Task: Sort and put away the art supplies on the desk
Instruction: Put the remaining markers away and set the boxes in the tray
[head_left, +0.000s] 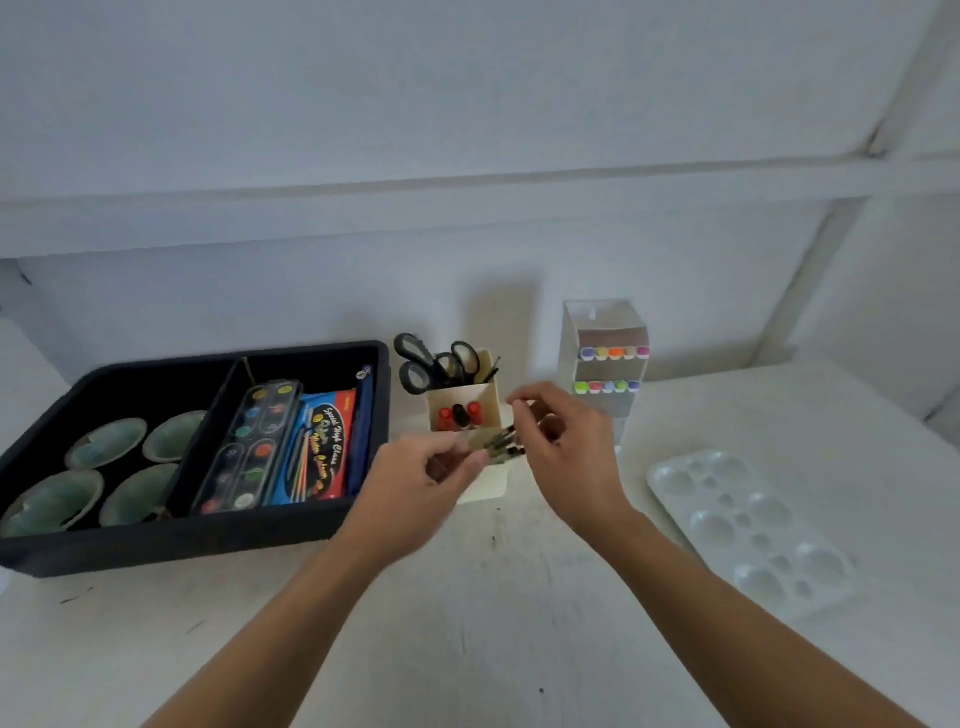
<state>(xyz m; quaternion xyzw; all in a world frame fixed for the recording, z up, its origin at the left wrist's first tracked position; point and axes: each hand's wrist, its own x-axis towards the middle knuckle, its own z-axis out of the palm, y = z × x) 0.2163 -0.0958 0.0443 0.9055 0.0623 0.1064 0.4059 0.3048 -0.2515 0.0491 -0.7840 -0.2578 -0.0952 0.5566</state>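
Bundle between both hands, centre frame.
My left hand (415, 483) gripped the blurry stick bundle (497, 448) over the cream organizer (464, 396); right hand (566, 441) curled at its tips, grip unclear.

Bare left hand (415, 483), bare right hand (566, 447), bare forearms (291, 613) to frame edge

Black rectangular plastic tray (208, 551): uniform black.
Round paper bowls (106, 444): pale green inside, tan rims.
Dark oblong watercolour case (249, 447): round pans of yellow, orange, blue, green, red and white.
Flat card packet (324, 452): blue, with a red edge and a black oval carrying yellow lettering.
Pair of scissors (415, 364): black handles.
Cream card desk organiser (488, 395): plain cream.
Rounded caps (460, 415): red and black.
Clear plastic marker box (605, 364): two rows of caps. Upper row blue, yellow, orange and pink; lower row green, red and blue.
Bundle of thin sticks (496, 446): olive-grey with dark tips, blurred.
Moulded plastic well palette (748, 525): white.
White desk (467, 623): dark scuff marks.
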